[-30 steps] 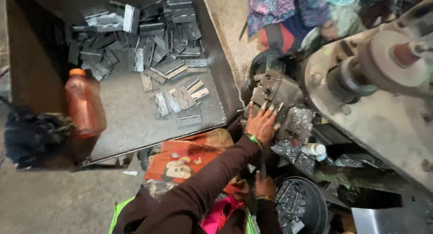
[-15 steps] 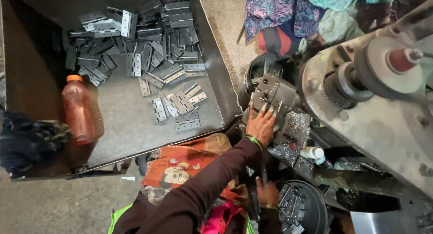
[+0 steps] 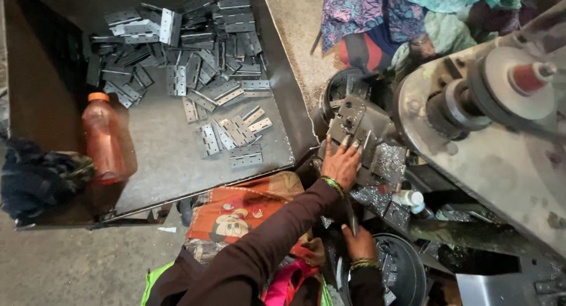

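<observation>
My left hand (image 3: 341, 163), in a brown sleeve with green bangles, reaches up to the machine's fixture (image 3: 377, 142). Its fingertips press on a grey metal hinge plate (image 3: 349, 118) seated there. Lower down, my right hand (image 3: 359, 244) is closed round a thin dark handle (image 3: 352, 221) that sticks up beside a black round tub (image 3: 407, 270) holding metal pieces. Metal shavings (image 3: 389, 160) lie around the fixture.
A large metal tray (image 3: 159, 164) at the left holds several loose grey hinges (image 3: 194, 64) and an orange bottle (image 3: 103, 138). A dark cloth bundle (image 3: 35, 176) lies at its corner. The machine's wheel (image 3: 513, 85) stands at the right. Another person in patterned clothes (image 3: 377, 17) sits beyond. A small white bottle (image 3: 410, 198) lies nearby.
Both hands stay where they were, the left on the fixture and the right on the handle. Only the view has shifted slightly.
</observation>
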